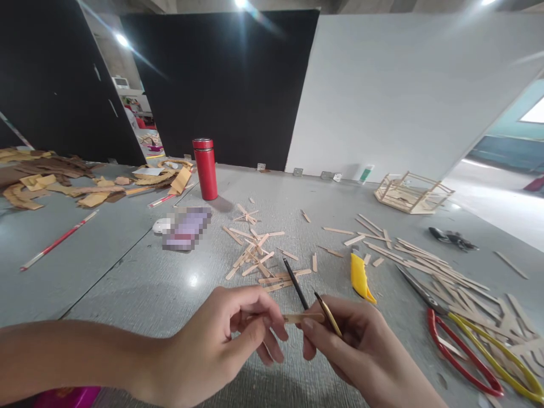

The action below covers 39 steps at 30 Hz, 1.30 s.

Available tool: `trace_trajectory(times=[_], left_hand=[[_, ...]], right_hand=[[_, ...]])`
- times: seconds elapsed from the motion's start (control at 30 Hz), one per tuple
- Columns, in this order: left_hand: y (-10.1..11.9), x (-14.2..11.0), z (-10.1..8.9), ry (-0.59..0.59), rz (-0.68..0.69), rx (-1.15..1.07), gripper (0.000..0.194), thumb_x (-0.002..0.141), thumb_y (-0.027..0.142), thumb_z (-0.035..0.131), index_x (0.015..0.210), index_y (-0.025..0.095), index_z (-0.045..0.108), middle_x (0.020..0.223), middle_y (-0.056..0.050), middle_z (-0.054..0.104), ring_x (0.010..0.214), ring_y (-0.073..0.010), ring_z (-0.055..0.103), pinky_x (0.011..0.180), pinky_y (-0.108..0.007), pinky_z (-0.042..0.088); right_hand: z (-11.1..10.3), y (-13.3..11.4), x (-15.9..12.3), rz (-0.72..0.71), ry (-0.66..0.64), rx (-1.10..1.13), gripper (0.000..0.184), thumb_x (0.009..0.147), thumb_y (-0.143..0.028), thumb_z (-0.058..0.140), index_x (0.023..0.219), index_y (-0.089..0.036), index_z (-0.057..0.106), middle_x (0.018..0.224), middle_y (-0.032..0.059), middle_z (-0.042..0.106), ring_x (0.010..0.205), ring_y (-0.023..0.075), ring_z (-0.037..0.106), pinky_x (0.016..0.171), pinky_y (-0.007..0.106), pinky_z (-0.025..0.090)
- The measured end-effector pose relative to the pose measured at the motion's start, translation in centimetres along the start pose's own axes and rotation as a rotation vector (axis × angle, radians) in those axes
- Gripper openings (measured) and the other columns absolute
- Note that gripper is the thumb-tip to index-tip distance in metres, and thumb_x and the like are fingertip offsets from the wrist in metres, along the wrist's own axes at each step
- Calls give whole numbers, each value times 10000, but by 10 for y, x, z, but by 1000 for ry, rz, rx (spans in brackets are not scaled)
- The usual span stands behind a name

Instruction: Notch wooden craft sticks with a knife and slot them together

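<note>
One red flask (205,170) stands beyond the left hand (229,334), its fingertips closed on a wooden stick (293,318) above the table (140,294) — the right hand (348,340) pinches the other end and holds a gold-coloured pointed tool (329,316) — then a yellow cutter (359,276).

The gripped stick (304,318) is pale tan, the slim tool (329,317) against it gold. Beyond the grip, the rod (294,279) is black, the bottle (205,171) red with a silvery lid. Right of it, the cutter (359,277) is yellow, the scissors (446,313) red- and yellow-handled.
</note>
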<state>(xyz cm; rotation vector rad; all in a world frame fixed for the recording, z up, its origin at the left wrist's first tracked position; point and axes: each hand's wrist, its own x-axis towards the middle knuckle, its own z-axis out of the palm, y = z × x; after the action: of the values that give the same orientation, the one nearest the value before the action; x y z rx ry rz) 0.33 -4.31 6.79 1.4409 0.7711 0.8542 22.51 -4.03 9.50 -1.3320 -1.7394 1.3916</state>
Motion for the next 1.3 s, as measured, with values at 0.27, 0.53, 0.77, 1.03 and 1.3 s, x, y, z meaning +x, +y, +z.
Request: trace_trajectory(times=[0.27,0.53,0.77,1.03,1.3], left_hand=[[-3,-3,-2,161,383,598,85,994,169,626,1056,222,650,956,15,775,828,-112,721,808,-216,555],[-6,-4,-5,35,407,770,108,1036,145,518,1078,206,598,1018,-29,769,897,-164,731,820,-281,544],[-9,-4,-3,50,84,490,186,1100,344,341,1006,231,455,762,6,645,661,-143,588,647,-276,466],[2,0,0,-18,-129,153,388,1066,562,373,1092,209,533,848,-28,671,667,-131,617,604,-243,482],[13,-5,-1,-21,-182,119,432,1050,548,441,988,163,626,682,14,583,515,-74,492,494,-187,397]], right_hand=[[7,-10,-10,77,31,9,484,929,-570,617,649,-176,626,543,-72,334,493,89,263,456,256,167],[9,3,-6,81,-3,-69,481,958,-552,577,648,-185,605,552,-68,340,507,100,281,469,255,198],[9,3,-7,42,42,-79,432,952,-491,593,639,-196,540,563,-56,400,525,104,326,485,253,234],[9,2,-6,57,100,96,416,933,-520,636,687,-194,559,555,-64,391,478,79,265,423,227,170],[-7,3,-14,-362,268,-415,207,968,-317,603,1174,-290,613,806,-12,688,563,129,628,472,201,491]])
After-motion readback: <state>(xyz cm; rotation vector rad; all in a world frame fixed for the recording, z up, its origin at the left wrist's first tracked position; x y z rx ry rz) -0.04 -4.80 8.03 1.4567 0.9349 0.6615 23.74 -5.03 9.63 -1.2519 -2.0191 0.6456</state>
